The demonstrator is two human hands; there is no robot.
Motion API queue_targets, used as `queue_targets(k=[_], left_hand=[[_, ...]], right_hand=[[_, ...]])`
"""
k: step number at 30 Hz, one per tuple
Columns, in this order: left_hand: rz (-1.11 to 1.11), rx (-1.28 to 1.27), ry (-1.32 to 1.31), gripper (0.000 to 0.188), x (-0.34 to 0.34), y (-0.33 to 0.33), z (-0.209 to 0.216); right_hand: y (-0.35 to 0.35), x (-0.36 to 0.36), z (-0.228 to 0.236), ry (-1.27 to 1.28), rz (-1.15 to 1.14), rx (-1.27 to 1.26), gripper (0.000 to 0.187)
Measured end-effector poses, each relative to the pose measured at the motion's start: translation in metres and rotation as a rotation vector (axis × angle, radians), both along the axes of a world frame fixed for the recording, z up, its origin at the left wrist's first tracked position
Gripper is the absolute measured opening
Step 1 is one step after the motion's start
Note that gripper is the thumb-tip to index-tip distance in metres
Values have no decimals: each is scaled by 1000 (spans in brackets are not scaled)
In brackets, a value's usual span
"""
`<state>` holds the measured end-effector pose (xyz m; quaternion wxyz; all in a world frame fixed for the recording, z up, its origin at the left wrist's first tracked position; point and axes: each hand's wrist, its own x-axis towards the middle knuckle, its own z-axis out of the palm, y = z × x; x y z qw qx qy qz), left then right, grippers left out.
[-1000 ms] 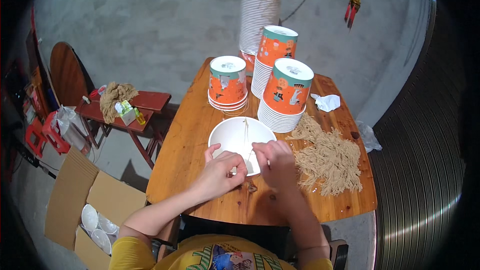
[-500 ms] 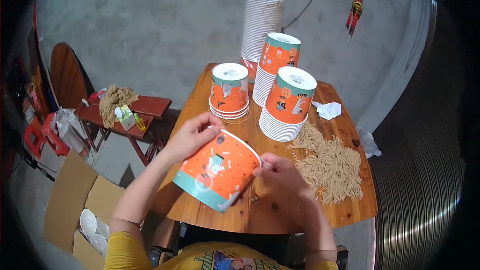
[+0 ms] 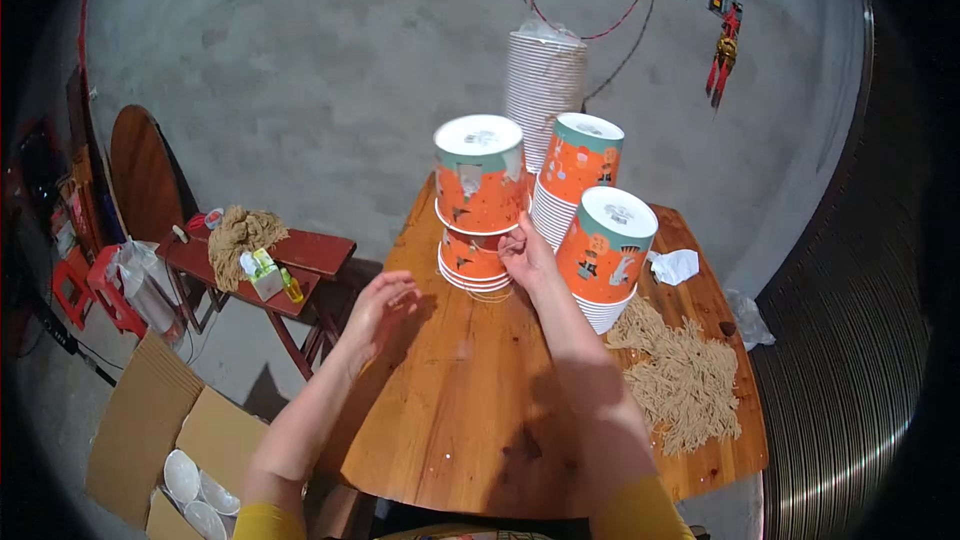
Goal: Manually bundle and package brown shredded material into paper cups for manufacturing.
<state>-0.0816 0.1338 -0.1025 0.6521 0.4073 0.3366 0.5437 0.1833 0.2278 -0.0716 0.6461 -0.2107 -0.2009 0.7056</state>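
An orange paper bucket [image 3: 480, 185] with a teal band and white base is upside down over the short stack of matching buckets [image 3: 472, 262], partly covering the top one. My right hand [image 3: 527, 252] is closed at the bucket's lower right rim, thumb and fingers pinching there. Off to the left of the stack, my left hand [image 3: 382, 308] is open, holding nothing, with its fingers slightly curled. To the right of them rise two taller stacks of the same buckets, a nearer stack [image 3: 606, 245] and a farther stack [image 3: 582, 160].
Tan twine lengths [image 3: 683, 380] lie at the right of the wooden table [image 3: 440, 420], near a crumpled white paper [image 3: 675, 266]. A tall stack of white-rimmed containers [image 3: 545, 85] stands behind. Left are a red bench [image 3: 310, 248] and an open carton [image 3: 215, 420] holding white round items.
The bucket has gone from tilted between both hands to upside down over the short stack. My left hand has let go; my right hand has moved forward with the rim. The view has shifted.
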Motion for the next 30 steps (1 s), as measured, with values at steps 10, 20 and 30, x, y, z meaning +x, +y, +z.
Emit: queue_targets(k=[10, 20, 30], left_hand=[[-1, -108, 61, 20, -12, 10, -29], [-36, -109, 79, 18, 23, -13, -27], [-246, -23, 36, 18, 150, -27, -22]], right_hand=[[3, 8, -76, -302, -63, -269, 29], [-111, 50, 78, -2127, -941, 685, 42], [-74, 134, 90, -2000, -643, 444, 50]])
